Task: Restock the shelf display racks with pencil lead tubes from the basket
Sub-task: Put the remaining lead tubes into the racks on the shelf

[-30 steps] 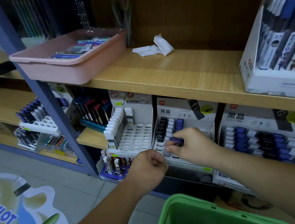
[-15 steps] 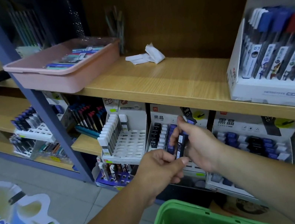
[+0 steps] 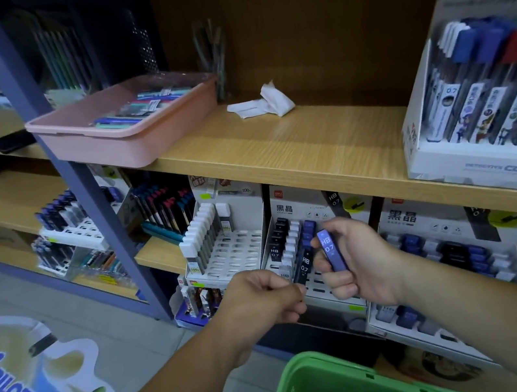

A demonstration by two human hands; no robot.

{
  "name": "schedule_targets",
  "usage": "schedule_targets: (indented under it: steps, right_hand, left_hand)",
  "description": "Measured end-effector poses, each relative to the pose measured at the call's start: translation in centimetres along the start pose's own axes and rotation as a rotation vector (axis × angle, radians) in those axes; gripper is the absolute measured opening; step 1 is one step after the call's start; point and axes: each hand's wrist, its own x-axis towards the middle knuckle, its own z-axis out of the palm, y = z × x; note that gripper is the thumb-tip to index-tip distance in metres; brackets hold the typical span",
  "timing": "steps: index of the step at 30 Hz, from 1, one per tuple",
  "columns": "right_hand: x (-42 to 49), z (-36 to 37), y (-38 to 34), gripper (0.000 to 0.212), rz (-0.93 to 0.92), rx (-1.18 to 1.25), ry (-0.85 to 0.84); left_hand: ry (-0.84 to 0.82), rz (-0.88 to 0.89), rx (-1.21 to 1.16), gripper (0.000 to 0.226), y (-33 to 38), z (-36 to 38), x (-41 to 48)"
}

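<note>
A: Head view. Grips?
B: Left hand (image 3: 264, 297) pinches the black tube's (image 3: 304, 268) lower end. Right hand (image 3: 361, 267) wraps the purple tube (image 3: 330, 250). Both are at the middle rack's (image 3: 289, 204) front.
A: Progress?
B: Left rows filled, front slots bare. Basket (image 3: 316, 388) probably holds more.

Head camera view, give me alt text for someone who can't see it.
A person's right hand holds a purple lead tube and the left hand pinches a black lead tube before a white display rack; a green basket sits below.
</note>
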Motion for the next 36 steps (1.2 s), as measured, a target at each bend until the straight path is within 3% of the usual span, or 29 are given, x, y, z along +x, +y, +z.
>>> schedule_targets:
  steps: [3,8,13,17,20,23,27,36]
  right_hand:
    - [0.0,-0.1,0.2,0.028,-0.027,-0.054,0.007]
    - [0.1,0.4,0.6,0.015,-0.295,-0.361,0.249]
    - [0.6,0.4,0.3,0.006,-0.488,-0.457,0.368]
    - [1.7,0.2,0.4,0.019,-0.517,-0.597,0.414]
    - [2.5,-0.1,0.8,0.024,-0.573,-0.715,0.420]
    - [2.8,0.2,1.1,0.023,-0.630,-0.881,0.426]
    - [3.0,0.3,1.4,0.026,-0.651,-0.993,0.429]
    - [3.2,-0.1,1.0,0.025,-0.615,-0.944,0.394]
  left_hand:
    - [0.037,-0.011,-0.129,0.022,0.4,-0.3,0.0]
    - [-0.019,-0.065,-0.112,0.060,0.7,-1.1,0.1]
    - [0.144,0.061,0.170,0.011,0.0,-3.6,1.5]
    - [0.268,0.198,0.291,0.019,-0.5,-5.0,3.3]
    - [0.315,0.257,0.314,0.012,-0.1,-4.7,4.6]
    - [0.351,0.347,0.378,0.029,0.2,-4.4,5.8]
    - [0.290,0.408,0.483,0.030,0.0,-3.7,7.0]
    - [0.190,0.508,0.651,0.025,0.3,-3.7,8.0]
